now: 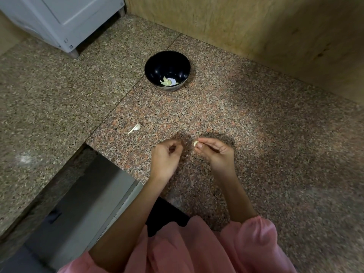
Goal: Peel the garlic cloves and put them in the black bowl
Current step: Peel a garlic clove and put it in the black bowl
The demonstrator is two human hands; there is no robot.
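Here the right hand (213, 152) pinches a garlic clove (195, 143), left hand (165, 156) curled empty, black bowl (167, 70) beyond.

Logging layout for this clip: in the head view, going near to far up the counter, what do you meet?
Pink sleeves → left hand → small pale garlic clove pinched by right hand → loose white unpeeled clove → round black bowl → grey appliance.

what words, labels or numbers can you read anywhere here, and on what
None can be read.
Black bowl: no print visible; a pale glare patch beside the peeled cloves is not text.
White appliance: no label visible.
Granite counter and wooden wall: no writing.
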